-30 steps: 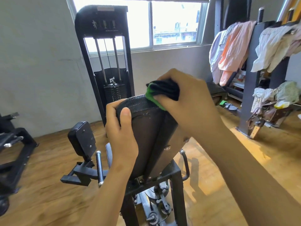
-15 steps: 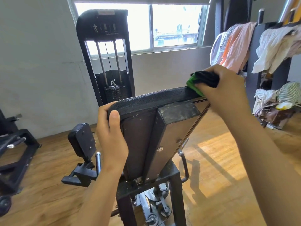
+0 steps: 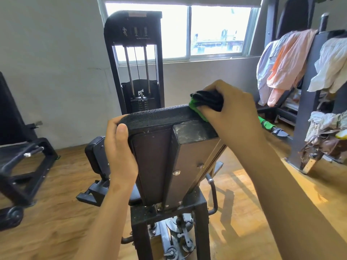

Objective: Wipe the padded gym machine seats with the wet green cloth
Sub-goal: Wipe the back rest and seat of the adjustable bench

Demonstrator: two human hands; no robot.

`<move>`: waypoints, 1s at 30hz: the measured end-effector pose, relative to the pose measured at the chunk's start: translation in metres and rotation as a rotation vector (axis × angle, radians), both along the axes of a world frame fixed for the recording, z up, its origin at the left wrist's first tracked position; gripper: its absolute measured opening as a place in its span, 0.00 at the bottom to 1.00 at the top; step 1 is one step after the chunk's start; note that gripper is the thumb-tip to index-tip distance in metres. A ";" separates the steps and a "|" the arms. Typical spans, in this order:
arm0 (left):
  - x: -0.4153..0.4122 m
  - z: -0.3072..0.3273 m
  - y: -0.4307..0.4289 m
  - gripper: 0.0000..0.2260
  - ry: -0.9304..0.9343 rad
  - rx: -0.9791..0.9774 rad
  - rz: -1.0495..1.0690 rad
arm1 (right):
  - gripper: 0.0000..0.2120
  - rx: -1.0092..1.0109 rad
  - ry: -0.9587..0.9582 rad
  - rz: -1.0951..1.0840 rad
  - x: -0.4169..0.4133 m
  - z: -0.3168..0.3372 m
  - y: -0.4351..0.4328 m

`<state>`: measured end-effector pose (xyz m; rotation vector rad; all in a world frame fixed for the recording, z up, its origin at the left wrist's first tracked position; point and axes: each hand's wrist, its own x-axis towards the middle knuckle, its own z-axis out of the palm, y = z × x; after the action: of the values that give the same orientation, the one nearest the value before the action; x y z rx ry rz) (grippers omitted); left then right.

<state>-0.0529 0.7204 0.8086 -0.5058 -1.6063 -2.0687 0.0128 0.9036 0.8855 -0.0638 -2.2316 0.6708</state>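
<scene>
Right hand (image 3: 234, 109): fingers curled tight round the bunched green cloth (image 3: 197, 107). Shows dark folds on top of the bundle and a green edge lowermost, pointing left along the pad. Presses the cloth down on the right end of the top edge of the padded seat (image 3: 159, 117).

Left hand (image 3: 120, 147): wraps the left upper corner of the padded seat, thumb on the rear face, fingers round the front and out of sight.

Padded seat: stands tilted, rear face toward the camera. Runs its top edge left to right, rising slightly to the right. Runs its long axis from that edge down to the frame (image 3: 169, 212) beneath. Carries a steel box bracket (image 3: 191, 151) bolted along the middle of the rear face, parallel to the long axis.

Surroundings: weight stack tower (image 3: 133, 53) upright behind the seat, in front of a window (image 3: 216, 30). Small pad (image 3: 95, 154) on an arm just beside the left hand, lower left. Wooden floor (image 3: 56, 212) below. Clothes (image 3: 285, 68) draped over a rack (image 3: 304, 119) at far right, well apart from the seat.
</scene>
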 end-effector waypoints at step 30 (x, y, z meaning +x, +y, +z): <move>0.049 0.067 0.172 0.23 0.232 -1.418 0.582 | 0.07 -0.748 0.034 0.306 -0.012 -0.081 0.111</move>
<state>-0.0040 0.8928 0.8760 -0.5466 -2.4428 -0.2193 0.0010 1.0146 0.8043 -0.0811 -1.8579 1.6290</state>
